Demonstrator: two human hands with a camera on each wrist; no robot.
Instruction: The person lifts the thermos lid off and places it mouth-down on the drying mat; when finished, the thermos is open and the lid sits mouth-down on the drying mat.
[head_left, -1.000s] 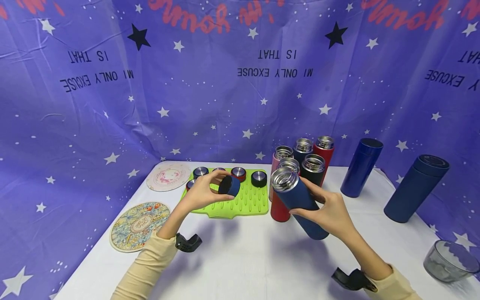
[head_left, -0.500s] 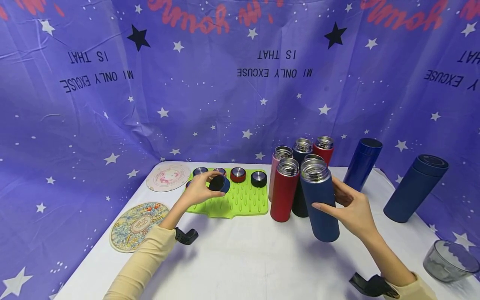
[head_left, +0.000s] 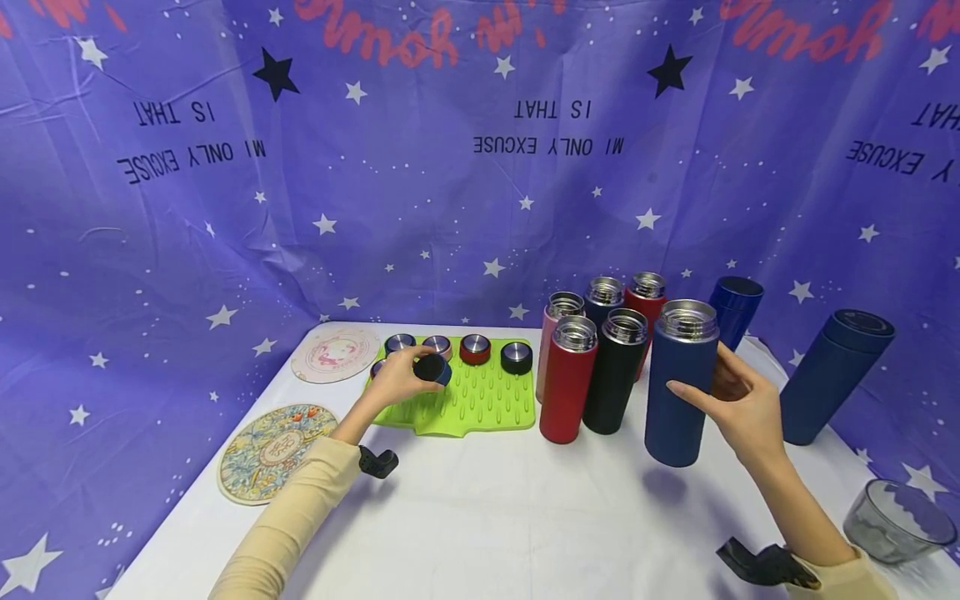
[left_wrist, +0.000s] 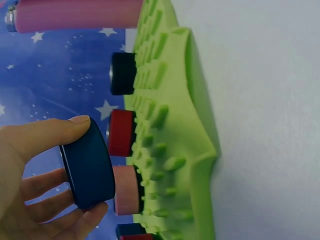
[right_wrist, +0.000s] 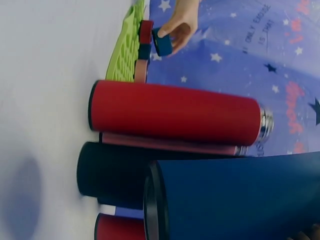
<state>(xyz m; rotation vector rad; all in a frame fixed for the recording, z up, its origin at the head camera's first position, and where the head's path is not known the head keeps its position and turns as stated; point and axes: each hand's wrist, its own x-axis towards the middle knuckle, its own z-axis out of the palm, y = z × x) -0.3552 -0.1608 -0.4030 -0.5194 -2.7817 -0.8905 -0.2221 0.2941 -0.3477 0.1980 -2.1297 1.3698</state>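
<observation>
Purple star-print backdrop behind white table (head_left: pixel 487 517). R hand (head_left: pixel 746 408) wraps fingers round open navy flask (head_left: pixel 678 383), held upright just off tabletop, right of 5 uncapped flasks (head_left: pixel 600 358). L hand (head_left: pixel 397 379) pinches navy lid (head_left: pixel 431 367) btwn thumb & fingers, over green drying mat (head_left: pixel 480 404) w/ 4–5 more lids. Two capped blue flasks (head_left: pixel 840 375) stand far right, so approx 2 done; this one not yet capped, 5 left.

Starry purple backdrop (head_left: pixel 420 225) — white table (head_left: pixel 510 517).
</observation>
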